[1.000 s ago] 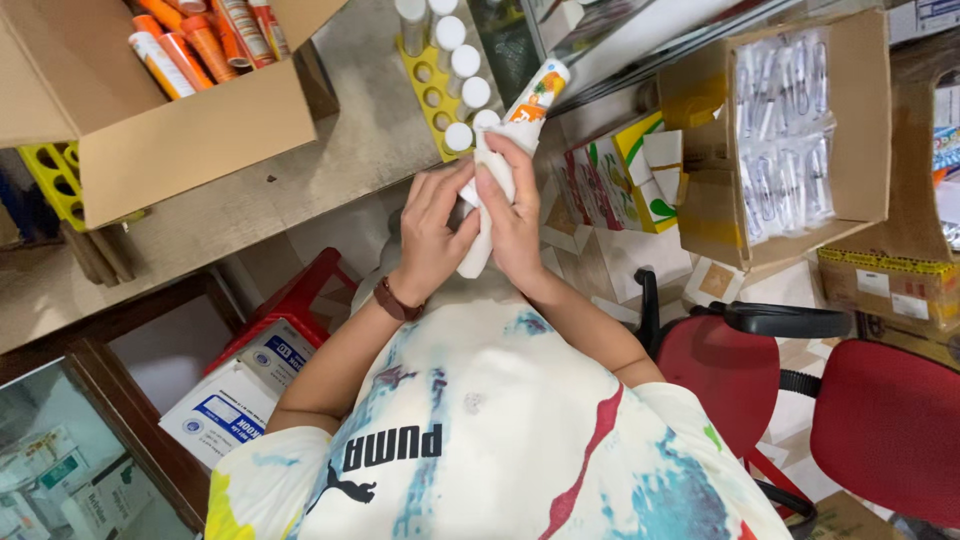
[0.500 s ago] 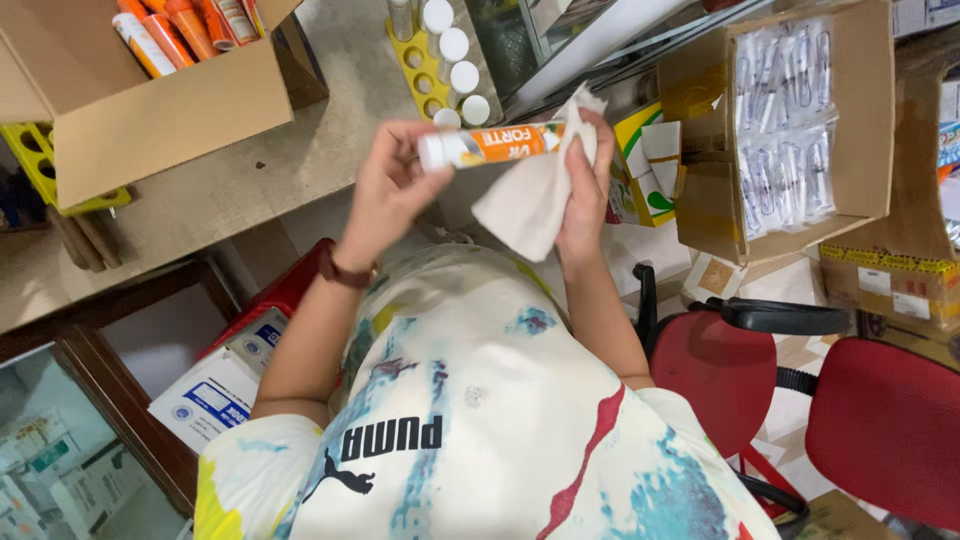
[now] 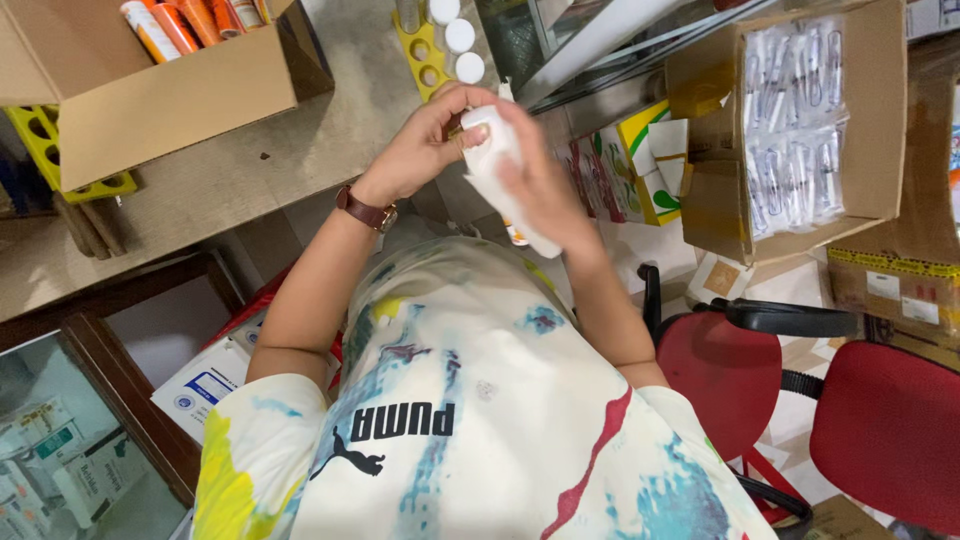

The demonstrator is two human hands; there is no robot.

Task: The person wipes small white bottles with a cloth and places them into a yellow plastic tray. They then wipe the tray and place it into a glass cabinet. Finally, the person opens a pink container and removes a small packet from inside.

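Down low, closest to the camera, sits the person's white shirt (image 3: 470,440) with splashes of blue, yellow and red. Two bare arms reach up from it. The left hand (image 3: 420,145), with a brown watch (image 3: 365,211) on its wrist, curls its fingers tight around a small tube; only a dark bit of the tube (image 3: 455,124) peeks out, so I cannot tell its colour. The right hand (image 3: 535,180) presses a white cloth (image 3: 500,165) against that tube, its fingers closed on the cloth. The cloth hangs down past the right hand. Both hands meet just below the yellow tray (image 3: 425,55).

That yellow tray has round holes, and white caps (image 3: 460,35) stick up from some of them. It rests on a grey counter (image 3: 300,140). Left of the tray stands an open cardboard box (image 3: 170,105) with orange tubes (image 3: 190,20) inside. Right of the tray, well apart, is another cardboard box (image 3: 870,120) full of clear plastic packets (image 3: 795,120). Below that box stand two red chairs (image 3: 880,430).
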